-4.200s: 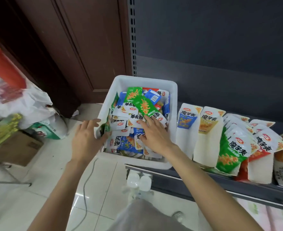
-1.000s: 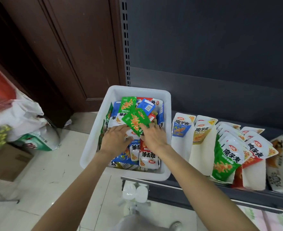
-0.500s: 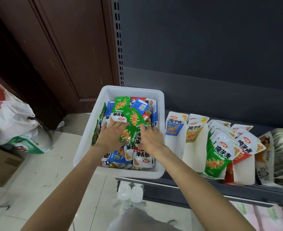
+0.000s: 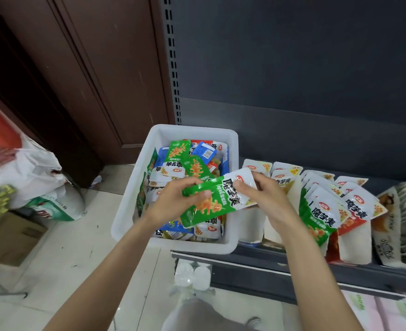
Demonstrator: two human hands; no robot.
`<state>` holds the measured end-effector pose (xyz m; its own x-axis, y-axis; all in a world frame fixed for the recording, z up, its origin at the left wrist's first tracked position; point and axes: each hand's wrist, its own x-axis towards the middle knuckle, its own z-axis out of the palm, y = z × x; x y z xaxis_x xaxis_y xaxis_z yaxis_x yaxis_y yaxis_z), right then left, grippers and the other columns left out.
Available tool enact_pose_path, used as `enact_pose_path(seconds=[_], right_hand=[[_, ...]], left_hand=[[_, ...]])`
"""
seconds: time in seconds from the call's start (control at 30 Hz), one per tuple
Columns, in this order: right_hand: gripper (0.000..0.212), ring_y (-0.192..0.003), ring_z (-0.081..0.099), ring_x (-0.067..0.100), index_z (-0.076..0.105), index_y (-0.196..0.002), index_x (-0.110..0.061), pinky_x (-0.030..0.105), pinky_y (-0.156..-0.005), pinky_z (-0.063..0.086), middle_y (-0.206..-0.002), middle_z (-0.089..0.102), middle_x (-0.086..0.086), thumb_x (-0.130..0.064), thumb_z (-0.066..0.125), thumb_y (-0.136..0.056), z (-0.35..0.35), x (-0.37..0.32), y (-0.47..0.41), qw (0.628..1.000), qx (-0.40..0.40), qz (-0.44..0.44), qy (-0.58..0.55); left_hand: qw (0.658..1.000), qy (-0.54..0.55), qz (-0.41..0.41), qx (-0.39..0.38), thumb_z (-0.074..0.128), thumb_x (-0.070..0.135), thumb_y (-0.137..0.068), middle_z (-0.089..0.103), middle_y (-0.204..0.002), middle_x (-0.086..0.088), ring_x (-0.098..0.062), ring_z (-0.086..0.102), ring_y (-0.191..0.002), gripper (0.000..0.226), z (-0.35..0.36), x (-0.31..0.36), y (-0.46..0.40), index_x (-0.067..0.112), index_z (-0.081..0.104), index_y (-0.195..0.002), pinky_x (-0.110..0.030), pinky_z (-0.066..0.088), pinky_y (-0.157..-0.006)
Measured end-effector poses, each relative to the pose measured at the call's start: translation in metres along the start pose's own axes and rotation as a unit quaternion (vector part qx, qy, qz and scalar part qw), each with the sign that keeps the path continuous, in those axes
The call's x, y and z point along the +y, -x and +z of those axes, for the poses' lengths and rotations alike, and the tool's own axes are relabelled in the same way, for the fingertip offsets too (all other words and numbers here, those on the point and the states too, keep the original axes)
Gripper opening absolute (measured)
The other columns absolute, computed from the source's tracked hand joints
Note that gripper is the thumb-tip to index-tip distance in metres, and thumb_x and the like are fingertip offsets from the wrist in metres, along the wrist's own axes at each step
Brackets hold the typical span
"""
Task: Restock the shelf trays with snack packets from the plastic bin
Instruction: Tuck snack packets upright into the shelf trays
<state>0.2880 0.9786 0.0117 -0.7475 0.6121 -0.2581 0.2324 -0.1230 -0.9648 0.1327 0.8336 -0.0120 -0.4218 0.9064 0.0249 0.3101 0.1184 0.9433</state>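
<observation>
A white plastic bin (image 4: 128, 199) rests on the left end of the dark shelf, full of green, blue and white snack packets (image 4: 197, 161). Above its right side I hold a green and white snack packet (image 4: 217, 201) with both hands. My left hand (image 4: 173, 204) pinches its green lower end, and my right hand (image 4: 266, 199) grips its white top end. To the right, white cardboard shelf trays (image 4: 354, 247) stand in a row with packets upright in them, one tray showing green packets (image 4: 316, 223).
The dark shelf edge (image 4: 256, 263) runs along the front. A brown door (image 4: 77, 75) and tiled floor lie to the left, with white sacks (image 4: 30, 173) and a cardboard box (image 4: 8, 237). Plastic bottles (image 4: 192, 275) sit below the shelf.
Both hands have come up out of the bin's pile with one green packet, which now sits between them above the bin's right side. The camera has moved closer.
</observation>
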Motion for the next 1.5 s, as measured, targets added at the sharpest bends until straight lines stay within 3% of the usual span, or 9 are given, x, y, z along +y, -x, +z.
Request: enact_pose_path(seconds=[0.13,0.23,0.43,0.6,0.73,0.9,1.2,1.33,1.5], right_hand=[[0.016,-0.078,0.070,0.008,0.068,-0.101,-0.018,0.019,-0.059,0.051,-0.087,0.074,-0.006,-0.017,0.067,-0.084,-0.036,0.002,0.031,0.999,-0.014,-0.019,0.048],[0.006,-0.072,0.064,0.003,0.068,-0.092,-0.022,0.019,-0.060,0.049,-0.078,0.071,-0.012,-0.020,0.062,-0.089,-0.066,0.007,0.060,0.986,0.100,-0.080,0.110],[0.034,-0.057,0.056,0.009,0.061,-0.099,-0.009,0.024,-0.057,0.044,-0.069,0.062,0.006,-0.040,0.047,-0.095,-0.142,0.019,0.116,0.831,0.444,-0.171,0.289],[0.028,-0.051,0.058,0.041,0.062,-0.095,-0.004,0.035,-0.048,0.041,-0.058,0.059,0.024,-0.031,0.057,-0.093,-0.168,0.034,0.112,0.726,0.457,-0.167,0.486],[0.013,-0.043,0.057,0.034,0.064,-0.085,-0.011,0.027,-0.044,0.033,-0.050,0.057,0.010,-0.023,0.069,-0.086,-0.156,0.050,0.085,0.729,0.377,-0.163,0.547],[0.011,-0.076,0.066,0.023,0.065,-0.095,-0.019,0.030,-0.054,0.048,-0.087,0.068,-0.001,-0.029,0.062,-0.090,-0.150,0.070,0.052,0.765,0.266,-0.111,0.576],[0.014,-0.074,0.066,0.018,0.067,-0.102,-0.017,0.033,-0.057,0.054,-0.098,0.069,-0.002,-0.015,0.062,-0.089,-0.146,0.055,0.069,0.784,0.385,-0.221,0.433],[0.018,-0.083,0.064,0.009,0.067,-0.106,-0.016,0.028,-0.069,0.055,-0.102,0.068,-0.004,-0.013,0.059,-0.091,-0.101,0.040,0.060,0.858,0.264,-0.265,0.353],[0.026,-0.105,0.059,0.016,0.063,-0.117,-0.015,0.031,-0.085,0.051,-0.119,0.062,0.001,-0.014,0.055,-0.093,-0.031,0.025,0.024,0.862,0.077,-0.264,0.425]], left_hand=[[0.999,0.022,0.008,-0.036,0.066,0.025,-0.086,0.064,-0.072,0.012,-0.004,0.059,-0.067,0.012,0.032,0.016,0.001,0.014,0.065,-0.081,-0.023,0.046,-0.065],[0.997,0.016,0.038,-0.070,0.063,0.031,-0.087,0.069,-0.084,0.011,-0.007,0.065,-0.078,0.006,0.064,0.032,-0.006,0.027,0.066,-0.090,-0.027,0.051,-0.069],[0.958,-0.232,0.169,0.025,0.058,0.028,-0.087,0.068,-0.103,0.011,-0.004,0.062,-0.090,0.028,0.130,0.036,-0.040,0.027,0.062,-0.115,-0.029,0.055,-0.074],[0.936,-0.319,0.139,-0.048,0.057,0.035,-0.090,0.055,-0.128,0.007,-0.015,0.047,-0.118,0.036,0.180,0.021,-0.049,0.026,0.055,-0.125,-0.028,0.042,-0.092],[0.925,-0.357,0.099,-0.081,0.057,0.043,-0.089,0.043,-0.136,0.003,-0.015,0.039,-0.127,0.054,0.201,0.014,-0.049,0.026,0.041,-0.138,-0.031,0.040,-0.100],[0.908,-0.399,0.081,-0.095,0.057,0.042,-0.089,0.039,-0.141,0.003,-0.015,0.036,-0.130,0.058,0.210,0.006,-0.048,0.027,0.035,-0.141,-0.029,0.036,-0.103],[0.928,-0.337,0.155,0.014,0.053,0.035,-0.091,0.064,-0.112,0.007,-0.012,0.057,-0.104,0.029,0.193,0.014,-0.043,0.025,0.061,-0.117,-0.029,0.046,-0.088],[0.908,-0.301,0.228,0.182,0.049,0.029,-0.089,0.067,-0.077,0.006,-0.009,0.057,-0.069,0.024,0.144,0.012,-0.030,0.017,0.070,-0.092,-0.019,0.037,-0.069],[0.888,-0.388,0.111,0.221,0.056,0.025,-0.084,0.068,-0.084,-0.001,-0.020,0.059,-0.076,0.021,0.064,-0.029,-0.022,0.014,0.067,-0.098,-0.031,0.043,-0.071]])
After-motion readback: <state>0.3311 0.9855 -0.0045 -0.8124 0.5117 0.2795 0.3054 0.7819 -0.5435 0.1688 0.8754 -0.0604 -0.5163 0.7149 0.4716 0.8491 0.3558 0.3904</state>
